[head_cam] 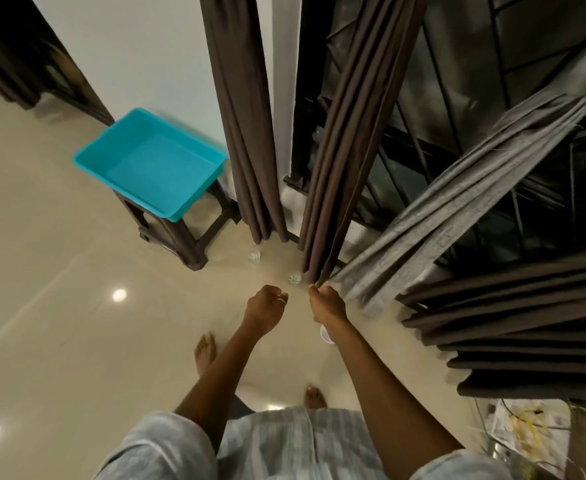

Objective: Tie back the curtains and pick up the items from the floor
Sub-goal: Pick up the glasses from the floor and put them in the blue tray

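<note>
R hand (326, 304): our fingers clamp on the bottom hem of the brown curtain (340, 168).
L hand (266, 306): fingers curled in, nothing in them that we can see; just left of R fingers, not touching.
Clear cup (295, 278): on floor just ahead of our fingertips, btwn both hands.
2nd clear cup (254, 256): further ahead of L fingers.
White cup (326, 335): on floor, partly hidden behind R wrist.
Grey curtain (457, 202): just right of R fingers.
Teal tray (118, 168): on stool (180, 233), well left of L fingers.

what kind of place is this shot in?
Likely a home room by a window or balcony door: floor-length brown curtains over a barred dark pane, glossy tiled floor, teal tub on a plastic stool.
</note>
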